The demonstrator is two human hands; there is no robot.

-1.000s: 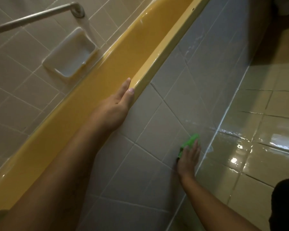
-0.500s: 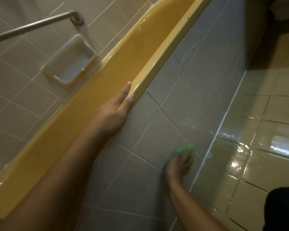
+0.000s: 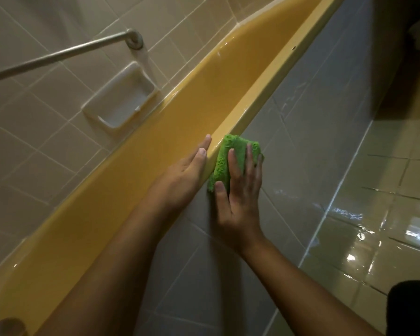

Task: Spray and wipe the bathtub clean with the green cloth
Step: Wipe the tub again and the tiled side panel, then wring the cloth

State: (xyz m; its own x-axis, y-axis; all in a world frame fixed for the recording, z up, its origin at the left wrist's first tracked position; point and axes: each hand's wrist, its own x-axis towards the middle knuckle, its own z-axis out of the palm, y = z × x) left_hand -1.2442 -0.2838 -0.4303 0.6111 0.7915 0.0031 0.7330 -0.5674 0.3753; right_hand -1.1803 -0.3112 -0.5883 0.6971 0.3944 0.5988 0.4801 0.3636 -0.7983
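Grey tiling (image 3: 301, 132) below the yellow bathtub rim (image 3: 264, 93) bears the green cloth (image 3: 230, 158), pressed flat under the released, straight-fingered right grip (image 3: 240, 190), its long axis running up along those fingers, while the released left grip (image 3: 187, 173) rests on the rim just beside.

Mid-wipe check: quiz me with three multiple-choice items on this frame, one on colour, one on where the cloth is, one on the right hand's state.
1. The bathtub is: A white, B yellow, C blue.
2. The green cloth is: A inside the bathtub, B against the tiled front outside it, C held in mid-air.
3. The right hand is: A flat on the cloth, B curled into a fist, C hanging idle.
Key: B, its basin is yellow; B, grey tiles lie behind the cloth; A, straight fingers press the cloth.
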